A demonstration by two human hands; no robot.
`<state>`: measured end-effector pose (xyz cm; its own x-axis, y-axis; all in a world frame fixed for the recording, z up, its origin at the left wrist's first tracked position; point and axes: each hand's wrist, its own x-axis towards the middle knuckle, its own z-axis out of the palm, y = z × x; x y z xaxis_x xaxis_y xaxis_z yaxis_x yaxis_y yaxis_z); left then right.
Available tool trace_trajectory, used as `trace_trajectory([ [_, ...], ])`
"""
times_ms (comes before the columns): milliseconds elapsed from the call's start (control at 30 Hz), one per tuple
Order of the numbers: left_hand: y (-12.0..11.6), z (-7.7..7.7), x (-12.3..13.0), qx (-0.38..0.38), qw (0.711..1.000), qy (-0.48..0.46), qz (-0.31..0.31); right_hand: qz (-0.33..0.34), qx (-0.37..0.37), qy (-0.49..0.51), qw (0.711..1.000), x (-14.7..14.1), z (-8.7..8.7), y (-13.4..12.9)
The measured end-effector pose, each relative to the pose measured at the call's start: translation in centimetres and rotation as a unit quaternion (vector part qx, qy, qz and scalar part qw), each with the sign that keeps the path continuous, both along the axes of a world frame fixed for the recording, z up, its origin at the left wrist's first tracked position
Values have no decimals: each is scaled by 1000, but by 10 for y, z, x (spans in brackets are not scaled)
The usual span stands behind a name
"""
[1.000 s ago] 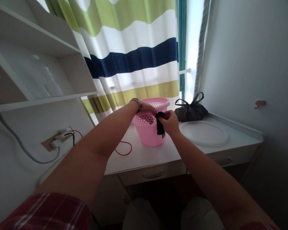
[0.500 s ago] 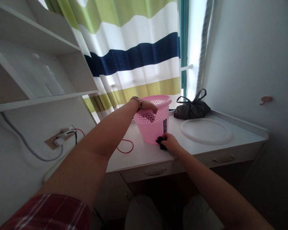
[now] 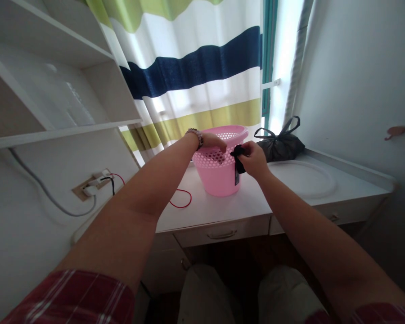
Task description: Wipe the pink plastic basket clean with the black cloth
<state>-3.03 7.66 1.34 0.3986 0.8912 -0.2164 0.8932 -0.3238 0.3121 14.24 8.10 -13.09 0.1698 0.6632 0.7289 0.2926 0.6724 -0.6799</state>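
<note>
A pink plastic basket (image 3: pixel 219 180) with a band of round holes stands upright on the white desk. My left hand (image 3: pixel 214 141), a beaded bracelet on its wrist, is closed over the near rim, with its fingers partly seen through the holes. Pinched in my right hand (image 3: pixel 254 158) is a small black cloth (image 3: pixel 239 157), held against or just in front of the basket's right side, below the rim. Under that cloth a dark label (image 3: pixel 236 177) shows on the basket wall.
A tied black plastic bag (image 3: pixel 281 146) sits at the back right. In front of it lies a round whitish lid (image 3: pixel 305 180), partly behind my right forearm. A red cable (image 3: pixel 182 206) loops on the desk left of the basket. Plugs fill a wall socket (image 3: pixel 91 185).
My right hand has lifted the black cloth from the basket's base up to near its rim. My left hand stays on the rim. The view has shifted slightly.
</note>
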Motion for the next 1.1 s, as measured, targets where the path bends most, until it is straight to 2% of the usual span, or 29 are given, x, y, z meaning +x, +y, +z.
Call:
trace_trajectory([
  [67,5,-1,0,-51,999,-12,-7,2,-29,-33,999,-3,-21,2],
  [100,7,0,-1,-44,999,-14,-10,4,-52,-47,998,-4,-34,2],
  [200,6,1,-2,44,999,2,-28,13,-146,-93,985,-7,-77,-2],
  [267,-2,3,-2,72,996,0,-57,32,-207,-133,969,-6,-101,-9],
  [333,-12,8,-2,72,994,-4,-79,45,-226,-157,960,-3,-117,-18],
  [433,-22,20,-6,45,995,24,-89,49,-207,-152,965,4,-126,-30],
  [533,-25,34,-13,26,993,84,-81,57,-209,-133,967,8,-117,-36],
  [633,-29,39,-16,31,988,126,-77,49,-172,-114,977,5,-92,-42],
  [767,-45,27,-4,34,990,80,-114,32,-63,-74,995,-7,-38,-62],
  [833,-54,18,6,71,988,53,-123,3,-7,-44,999,-14,-11,-74],
  [900,-60,11,13,107,985,38,-132,-39,38,2,999,-21,9,-82],
  [1000,-63,6,17,125,984,29,-125,-82,66,39,994,-29,17,-85],
  [1100,-59,3,12,134,986,25,-99,-76,55,-10,996,-36,0,-81],
])
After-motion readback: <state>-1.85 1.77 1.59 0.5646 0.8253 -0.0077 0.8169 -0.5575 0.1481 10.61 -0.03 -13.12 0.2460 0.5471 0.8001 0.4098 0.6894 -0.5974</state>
